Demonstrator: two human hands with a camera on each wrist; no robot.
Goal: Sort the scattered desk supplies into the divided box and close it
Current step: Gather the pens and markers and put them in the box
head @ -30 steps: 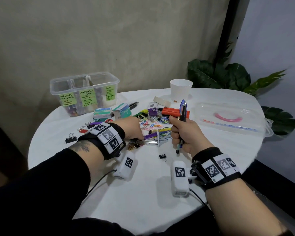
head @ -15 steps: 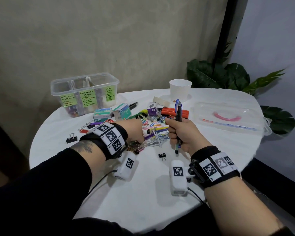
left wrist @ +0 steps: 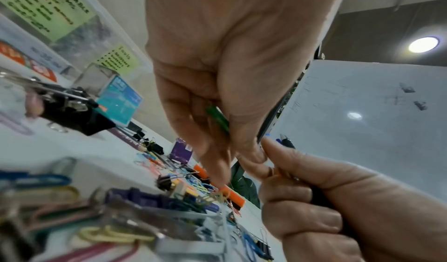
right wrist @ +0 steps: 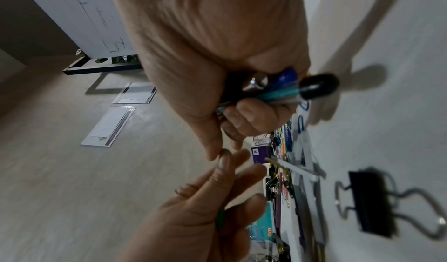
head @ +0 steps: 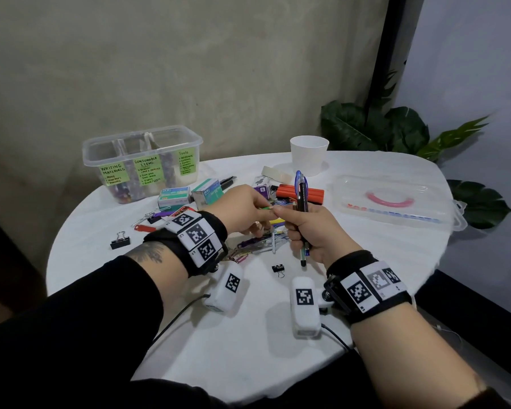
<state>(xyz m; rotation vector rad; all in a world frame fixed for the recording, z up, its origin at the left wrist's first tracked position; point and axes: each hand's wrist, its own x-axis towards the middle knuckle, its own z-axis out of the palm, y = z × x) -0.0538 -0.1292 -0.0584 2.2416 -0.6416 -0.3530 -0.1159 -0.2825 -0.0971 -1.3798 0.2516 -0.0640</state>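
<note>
Green slim pencil (head: 265,207) sits pinched in the left hand (head: 239,206), its tip meeting the right hand (head: 309,228), fisted round upright pens (head: 301,202) above the white table's (head: 366,246) clutter. Only the head view shows the clear divided box (head: 142,166), far left.

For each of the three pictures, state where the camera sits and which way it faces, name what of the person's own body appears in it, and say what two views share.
Head: worn on the head, looking forward and down at the table; shows both forearms, left hand and right hand.
Left wrist: under the left hand, looking along its fingers at the green pencil and divided box.
Right wrist: under the right hand, looking along the fist gripping pens; the left hand shows below.
Shared: both wrist views show the fingertips meeting at the green pencil.
</note>
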